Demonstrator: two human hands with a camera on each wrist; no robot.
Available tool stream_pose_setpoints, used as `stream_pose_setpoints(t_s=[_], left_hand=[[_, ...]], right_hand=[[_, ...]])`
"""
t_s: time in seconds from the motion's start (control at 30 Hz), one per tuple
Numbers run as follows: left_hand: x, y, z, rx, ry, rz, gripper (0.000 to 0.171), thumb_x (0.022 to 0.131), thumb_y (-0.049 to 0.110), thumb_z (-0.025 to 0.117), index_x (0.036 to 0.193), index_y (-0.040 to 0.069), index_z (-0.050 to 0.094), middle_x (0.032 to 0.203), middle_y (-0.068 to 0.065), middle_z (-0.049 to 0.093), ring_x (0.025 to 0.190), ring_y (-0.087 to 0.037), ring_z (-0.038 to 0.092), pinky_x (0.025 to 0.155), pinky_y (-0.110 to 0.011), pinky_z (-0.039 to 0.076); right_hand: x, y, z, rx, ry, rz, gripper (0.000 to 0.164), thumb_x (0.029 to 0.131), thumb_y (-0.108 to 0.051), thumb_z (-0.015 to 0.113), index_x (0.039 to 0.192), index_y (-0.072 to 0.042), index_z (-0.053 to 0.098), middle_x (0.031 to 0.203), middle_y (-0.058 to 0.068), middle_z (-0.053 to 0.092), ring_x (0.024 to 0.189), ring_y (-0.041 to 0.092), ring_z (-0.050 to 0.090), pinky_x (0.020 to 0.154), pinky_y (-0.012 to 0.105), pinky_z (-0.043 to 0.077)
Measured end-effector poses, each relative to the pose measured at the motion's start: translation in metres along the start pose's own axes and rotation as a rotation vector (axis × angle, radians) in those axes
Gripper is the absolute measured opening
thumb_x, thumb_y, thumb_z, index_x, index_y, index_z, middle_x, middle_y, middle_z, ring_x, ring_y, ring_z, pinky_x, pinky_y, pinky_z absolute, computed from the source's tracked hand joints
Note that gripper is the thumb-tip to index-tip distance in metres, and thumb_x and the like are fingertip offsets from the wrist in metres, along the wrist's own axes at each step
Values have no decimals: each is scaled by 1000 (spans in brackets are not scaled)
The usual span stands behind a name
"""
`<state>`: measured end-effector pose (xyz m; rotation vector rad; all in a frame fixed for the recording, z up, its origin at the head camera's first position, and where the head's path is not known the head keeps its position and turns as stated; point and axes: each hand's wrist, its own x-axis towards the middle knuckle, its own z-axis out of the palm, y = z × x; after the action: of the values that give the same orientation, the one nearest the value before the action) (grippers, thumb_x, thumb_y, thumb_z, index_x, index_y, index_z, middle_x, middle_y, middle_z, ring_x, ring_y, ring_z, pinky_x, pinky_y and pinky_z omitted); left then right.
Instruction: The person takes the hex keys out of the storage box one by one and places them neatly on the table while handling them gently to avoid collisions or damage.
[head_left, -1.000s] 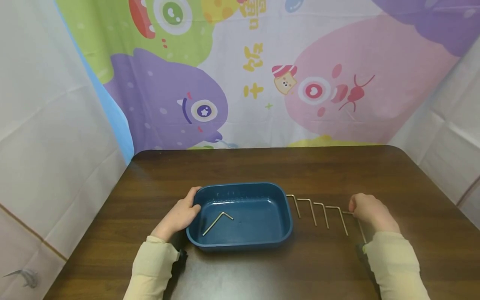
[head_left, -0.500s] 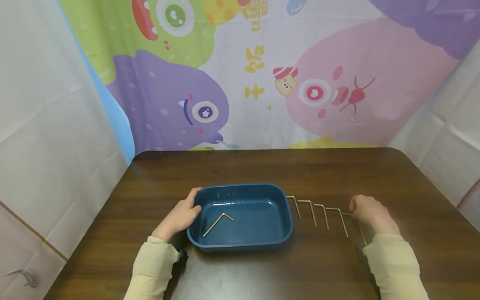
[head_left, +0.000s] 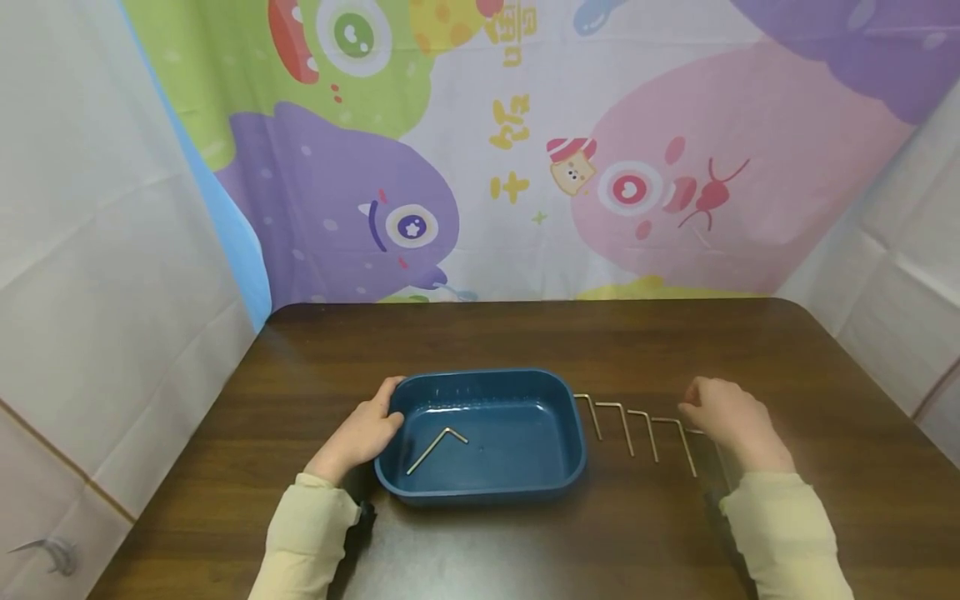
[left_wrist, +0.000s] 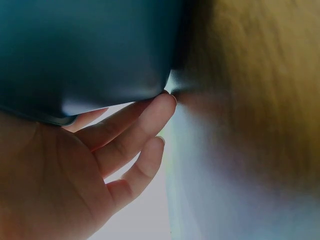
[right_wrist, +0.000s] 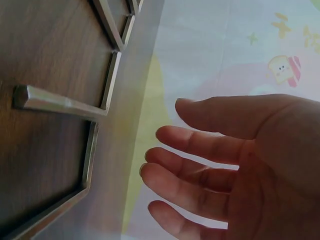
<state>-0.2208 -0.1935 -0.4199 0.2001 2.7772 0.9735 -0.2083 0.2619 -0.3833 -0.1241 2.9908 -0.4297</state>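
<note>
My left hand [head_left: 357,432] holds the left end of a blue plastic tray [head_left: 480,497], thumb over the rim and fingers along the outer wall. In the left wrist view the fingers [left_wrist: 157,114] press against the tray's side [left_wrist: 100,55]. One L-shaped hex key [head_left: 427,451] lies inside the tray. Several more hex keys [head_left: 626,429] lie in a row on the table to its right. My right hand [head_left: 738,421] hovers over the last hex key [head_left: 722,467], partly covering it. The right wrist view shows that hand [right_wrist: 220,165] empty, fingers spread and loosely bent, apart from the keys [right_wrist: 60,102].
The brown wooden table [head_left: 525,333] has a rounded far edge. Behind it hangs a cartoon-print curtain [head_left: 517,242]. White cloth walls [head_left: 112,250] stand on both sides.
My right hand has come off the last hex key, rising slightly and shifting left; the key stays on the table. My left hand stays on the tray.
</note>
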Motion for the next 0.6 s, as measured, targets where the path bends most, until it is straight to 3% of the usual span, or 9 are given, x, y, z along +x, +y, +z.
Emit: stream_pose_setpoints(t_s=[0.3,0.6], left_hand=[[0,1,-1,6,6,2,50,88,14,39,137,14,26,126,-23,49,79,-23,59,67,-34,46],[-1,-1,0,1,0,-5,51,89,13,38,138,13,26,130,-23,46,86,-24,58,74,-39,47]], right_hand=[[2,-16,1,-37,61,-39,25,86,-23,55,97,-2,59,88,13,61,77,29,59,58,45,44],[1,-34,1,-28,187,-107,20,85,-21,58,94,-4,60,81,7,57,66,21,55,54,41,43]])
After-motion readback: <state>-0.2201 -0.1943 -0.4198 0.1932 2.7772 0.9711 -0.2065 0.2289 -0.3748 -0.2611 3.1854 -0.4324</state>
